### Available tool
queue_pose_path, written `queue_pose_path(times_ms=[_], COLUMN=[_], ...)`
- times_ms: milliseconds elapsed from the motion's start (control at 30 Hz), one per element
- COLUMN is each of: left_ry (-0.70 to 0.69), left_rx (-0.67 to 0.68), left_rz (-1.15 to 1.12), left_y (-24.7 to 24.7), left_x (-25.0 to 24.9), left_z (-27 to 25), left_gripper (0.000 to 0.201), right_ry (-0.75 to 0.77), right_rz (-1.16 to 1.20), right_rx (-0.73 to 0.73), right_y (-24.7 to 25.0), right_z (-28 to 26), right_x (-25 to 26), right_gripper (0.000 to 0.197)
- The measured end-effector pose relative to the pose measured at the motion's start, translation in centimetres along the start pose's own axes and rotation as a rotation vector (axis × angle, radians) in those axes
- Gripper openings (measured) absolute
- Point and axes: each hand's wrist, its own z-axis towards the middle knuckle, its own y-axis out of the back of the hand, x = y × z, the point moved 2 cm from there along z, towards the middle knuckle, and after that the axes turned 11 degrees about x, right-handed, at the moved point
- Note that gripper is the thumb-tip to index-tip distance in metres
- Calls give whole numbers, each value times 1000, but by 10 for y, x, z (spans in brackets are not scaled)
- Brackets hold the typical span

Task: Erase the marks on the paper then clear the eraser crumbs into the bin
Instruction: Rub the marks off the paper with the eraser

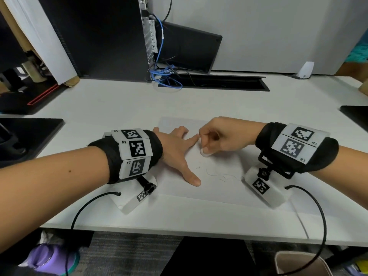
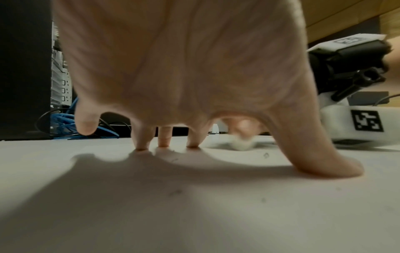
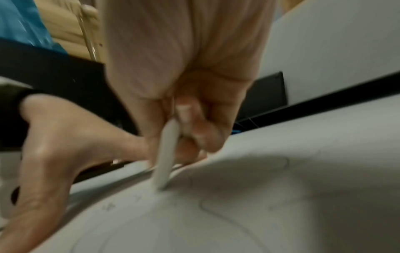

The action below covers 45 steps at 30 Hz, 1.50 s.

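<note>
A white sheet of paper [image 1: 223,188] lies on the white desk, with thin pencil marks [image 1: 221,175] near its middle. My left hand [image 1: 175,148] presses flat on the paper, fingers spread and straight, thumb [image 2: 320,154] pointing toward me. My right hand [image 1: 217,136] pinches a small white eraser [image 1: 206,152] and holds its tip on the paper just right of the left forefinger. In the right wrist view the eraser [image 3: 165,159] stands edge-on against the sheet, blurred. Small dark crumbs [image 2: 176,191] lie on the paper under the left palm.
A computer tower [image 1: 103,36] with blue cables [image 1: 163,76] stands at the back of the desk [image 1: 119,100]. Black pads lie at the left [image 1: 25,136] and right [image 1: 356,114] edges. Below the desk's front edge a bin rim [image 1: 298,263] shows at lower right, a purple bottle [image 1: 45,257] at lower left.
</note>
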Motion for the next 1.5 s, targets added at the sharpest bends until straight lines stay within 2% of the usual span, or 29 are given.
queue_pose_path(times_ms=[67,100,233,267,367,400,533,567,667,700,833,900,1000,1033,1100,1167,1267,1367,1500], left_ry=[3,2,-3,1,12,12,4,11,24,22,20,27,47,55,77,104,139,157,119], left_rx=[-4,-5,-2,-2,-11,-8,5,8,-1,-1,-3,-2,-2,-3,8,22,19,-16,-83], left_rz=[-8,-9,1,4,11,13,6,8,18,20,16,23,44,50,54,76,134,195,161], left_y=[0,0,-1,0,1,0,0,1,1,1,1,1,2,2,2,3,8,9,1], left_x=[1,1,0,0,0,0,0,0,0,-1,-2,-2,-3,-2,-1,0,1,0,0], left_z=[0,0,0,0,2,3,2,2,2,2,0,-1,-3,-5,-8,-12,-17,-18,-15], left_gripper=[120,119,119,119,121,121,118,119,123,124,121,122,124,124,120,110,95,93,100], right_ry=[19,27,22,16,18,19,17,16,19,21,14,16,7,3,-14,-38,-53,-75,-141], right_rz=[103,105,-57,-41,40,33,-97,-86,-2,10,-39,-24,16,27,32,28,18,42,76], right_rx=[176,215,4,18,223,234,-8,10,240,261,37,70,224,210,63,-61,-15,40,-60], right_y=[-8,-10,-3,-3,-11,-13,-4,-4,-15,-17,-7,-9,-14,-9,9,27,31,14,7], right_z=[-5,-6,0,-1,-7,-7,-2,-3,-10,-11,-4,-8,-19,-20,-20,-19,-13,0,8], right_x=[3,4,1,1,5,5,6,6,6,5,1,1,-1,-1,-5,-8,-6,-5,-12], right_gripper=[21,20,22,23,18,18,17,17,14,14,14,11,7,7,5,13,21,24,18])
